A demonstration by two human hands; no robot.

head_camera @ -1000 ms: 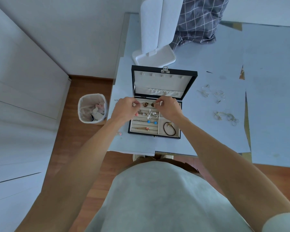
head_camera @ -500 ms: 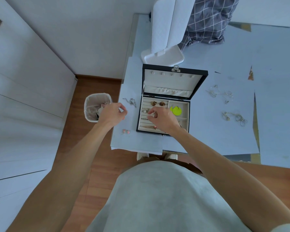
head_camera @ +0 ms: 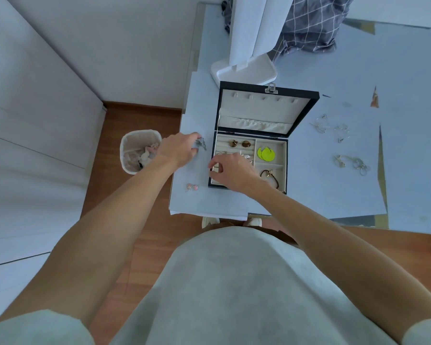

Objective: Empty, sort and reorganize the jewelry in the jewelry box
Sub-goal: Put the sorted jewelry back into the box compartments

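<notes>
Your jewelry box (head_camera: 251,185) sits open on the pale table (head_camera: 334,195), its black lid (head_camera: 266,108) raised towards the far side and its cream tray facing you. Your left hand (head_camera: 178,150) lies on the table just left of the box, fingers curled loosely, their tips at a small grey piece of jewelry (head_camera: 201,143) on the tabletop; whether they pinch it or only touch it cannot be told. Your right hand (head_camera: 232,171) hovers over the left ring-roll section of the tray, thumb and forefinger brought close together as for a pinch; what lies between them, if anything, is too small to tell.

In the tray: two brown earrings (head_camera: 239,143) in the far-left rows, a yellow-green leaf pair (head_camera: 266,153) in the far-right compartment, and a dark bracelet (head_camera: 271,176) in the near-right compartment. Two pink studs (head_camera: 192,187) lie on the table near the box's front-left corner. Thin wire earrings (head_camera: 331,127) and a second cluster (head_camera: 352,164) lie well right of the box. A waste bin (head_camera: 139,138) stands on the floor, left of the table.
</notes>
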